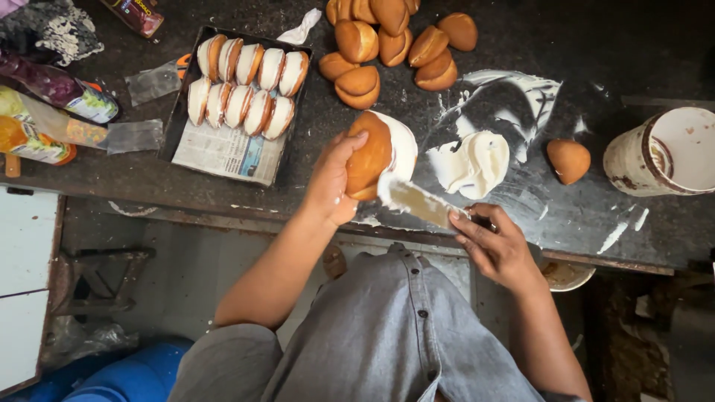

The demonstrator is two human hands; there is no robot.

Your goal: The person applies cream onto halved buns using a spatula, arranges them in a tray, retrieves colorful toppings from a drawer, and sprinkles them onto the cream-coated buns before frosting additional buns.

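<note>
My left hand (333,181) grips a split brown bun (370,155) opened up, its inner face coated with white cream. My right hand (497,249) holds a flat knife (414,199) whose cream-smeared tip touches the bun's lower edge. A mound of white cream (472,164) lies on the dark worktop (611,45) just right of the bun. A pile of plain split buns (387,41) sits at the back of the worktop. A single bun (569,160) lies apart at the right.
A black tray (173,126) lined with newspaper holds two rows of cream-filled buns (246,85) at the left. A white, stained bucket (665,151) stands at the right. Packets and plastic wrappers (52,112) lie far left. A small bowl (567,275) shows below the worktop edge.
</note>
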